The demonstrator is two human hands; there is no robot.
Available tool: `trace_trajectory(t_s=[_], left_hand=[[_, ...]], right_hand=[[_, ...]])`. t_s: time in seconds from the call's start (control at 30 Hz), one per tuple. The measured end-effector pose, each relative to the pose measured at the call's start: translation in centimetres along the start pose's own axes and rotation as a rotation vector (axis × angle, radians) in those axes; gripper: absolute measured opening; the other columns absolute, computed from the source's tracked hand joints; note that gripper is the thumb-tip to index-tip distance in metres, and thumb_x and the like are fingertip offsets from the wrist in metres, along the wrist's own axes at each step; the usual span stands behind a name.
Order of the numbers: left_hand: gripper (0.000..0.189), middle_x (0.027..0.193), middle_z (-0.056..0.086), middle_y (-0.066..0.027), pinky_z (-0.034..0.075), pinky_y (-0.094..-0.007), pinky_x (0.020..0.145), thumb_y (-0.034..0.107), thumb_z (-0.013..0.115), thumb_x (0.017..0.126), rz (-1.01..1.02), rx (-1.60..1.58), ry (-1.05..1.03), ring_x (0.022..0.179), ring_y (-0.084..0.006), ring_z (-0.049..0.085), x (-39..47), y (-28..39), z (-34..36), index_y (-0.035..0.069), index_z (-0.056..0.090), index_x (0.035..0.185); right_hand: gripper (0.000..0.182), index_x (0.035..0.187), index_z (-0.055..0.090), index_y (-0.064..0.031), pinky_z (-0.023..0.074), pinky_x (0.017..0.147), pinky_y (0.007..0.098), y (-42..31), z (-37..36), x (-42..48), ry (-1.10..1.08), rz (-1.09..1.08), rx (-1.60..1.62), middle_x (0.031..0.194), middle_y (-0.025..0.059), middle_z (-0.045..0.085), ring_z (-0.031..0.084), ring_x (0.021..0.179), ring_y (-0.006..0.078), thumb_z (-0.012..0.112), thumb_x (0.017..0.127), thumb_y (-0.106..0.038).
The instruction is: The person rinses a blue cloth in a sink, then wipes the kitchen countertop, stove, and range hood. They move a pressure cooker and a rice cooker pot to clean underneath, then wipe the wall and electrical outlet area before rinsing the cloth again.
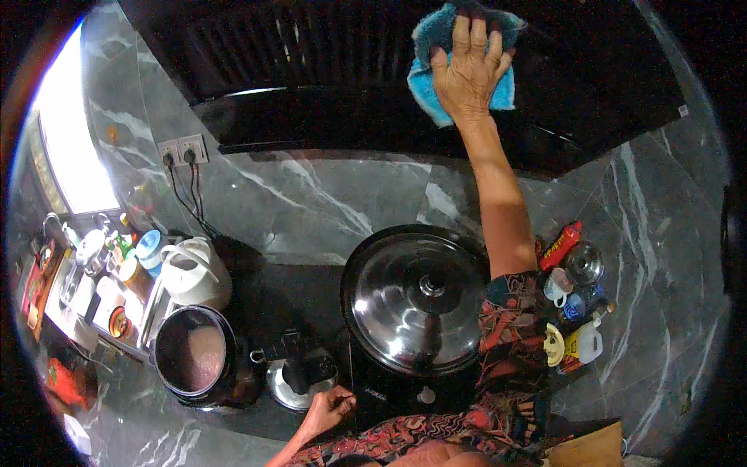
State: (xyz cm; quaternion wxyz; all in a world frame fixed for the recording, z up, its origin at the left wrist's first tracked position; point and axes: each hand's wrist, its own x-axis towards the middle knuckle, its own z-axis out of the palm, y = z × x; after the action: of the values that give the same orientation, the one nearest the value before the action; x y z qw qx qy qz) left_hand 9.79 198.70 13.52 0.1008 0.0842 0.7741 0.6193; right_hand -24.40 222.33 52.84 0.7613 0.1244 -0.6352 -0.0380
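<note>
My right hand (467, 76) is raised, its fingers spread over a blue cloth (429, 96) that lies pressed against the black range hood (362, 114). Low in the view, my left hand (332, 405) rests with curled fingers near the counter's front edge, beside a metal pot lid (292, 392) with a black handle; nothing can be seen in it. Between the hands stands a large wok with a shiny domed lid (402, 309) on the black hob. My right forearm passes above the lid's right side.
At left are an open dark pot (195, 350), a white kettle (195, 274), jars and a plugged-in socket (189, 150). Right of my sleeve stand a red packet (560, 245), a white mug (558, 287), a glass lid (583, 262) and bottles (589, 341). Grey marbled tiles cover the wall.
</note>
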Motion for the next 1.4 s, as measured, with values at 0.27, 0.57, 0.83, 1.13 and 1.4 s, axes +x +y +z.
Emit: trace_trajectory(t_s=[0.27, 0.57, 0.83, 1.13, 1.4], left_hand=[[0.016, 0.073, 0.055, -0.0036, 0.043, -0.0263, 0.056, 0.011, 0.059, 0.089, 0.09, -0.054, -0.075, 0.063, -0.0093, 0.05, 0.8, 1.5, 0.9, -0.003, 0.06, 0.083], [0.014, 0.074, 0.057, -0.0037, 0.045, -0.025, 0.057, 0.01, 0.058, 0.09, 0.084, -0.029, -0.075, 0.065, -0.0089, 0.053, 0.3, 0.7, 0.4, -0.003, 0.06, 0.087], [0.011, 0.074, 0.06, -0.0032, 0.047, -0.0234, 0.057, 0.005, 0.054, 0.09, -0.044, -0.245, -0.053, 0.063, -0.0074, 0.053, -1.6, -0.5, -0.1, -0.005, 0.058, 0.089], [0.012, 0.074, 0.06, -0.0029, 0.046, -0.0226, 0.059, 0.007, 0.055, 0.09, -0.042, -0.279, -0.048, 0.064, -0.0071, 0.052, -2.2, -1.3, -0.5, -0.004, 0.059, 0.088], [0.008, 0.073, 0.058, -0.0036, 0.046, -0.0241, 0.058, 0.002, 0.053, 0.088, -0.044, -0.192, -0.055, 0.062, -0.009, 0.053, -1.9, -0.7, -1.1, -0.004, 0.058, 0.087]], right_hand=[[0.063, 0.133, 0.04, -0.0038, 0.0178, 0.106, 0.0567, 2.0, -0.6, -10.6, -0.218, -0.124, 0.251, 0.138, 0.0117, 0.036, 0.04, 0.118, 0.0396, 0.064, 0.075, -0.013], [0.069, 0.137, 0.036, -0.0103, 0.0252, 0.102, 0.0591, -4.9, -0.2, -1.4, -0.041, -0.223, 0.149, 0.136, 0.0105, 0.037, 0.039, 0.12, 0.0349, 0.062, 0.075, -0.026], [0.056, 0.128, 0.045, 0.0021, 0.0316, 0.102, 0.0488, -5.1, 1.0, -10.1, -0.21, -0.261, 0.171, 0.127, 0.0182, 0.047, 0.048, 0.108, 0.0369, 0.058, 0.073, -0.001], [0.048, 0.118, 0.052, -0.0006, 0.0326, 0.101, 0.0521, -2.5, -1.5, -12.3, -0.197, -0.29, 0.232, 0.113, 0.0182, 0.053, 0.047, 0.109, 0.0399, 0.06, 0.071, -0.004], [0.043, 0.123, 0.052, -0.0058, 0.0397, 0.091, 0.0495, -4.9, 0.7, -9.0, -0.19, -0.219, -0.004, 0.112, 0.0129, 0.054, 0.048, 0.099, 0.0351, 0.05, 0.081, -0.012]])
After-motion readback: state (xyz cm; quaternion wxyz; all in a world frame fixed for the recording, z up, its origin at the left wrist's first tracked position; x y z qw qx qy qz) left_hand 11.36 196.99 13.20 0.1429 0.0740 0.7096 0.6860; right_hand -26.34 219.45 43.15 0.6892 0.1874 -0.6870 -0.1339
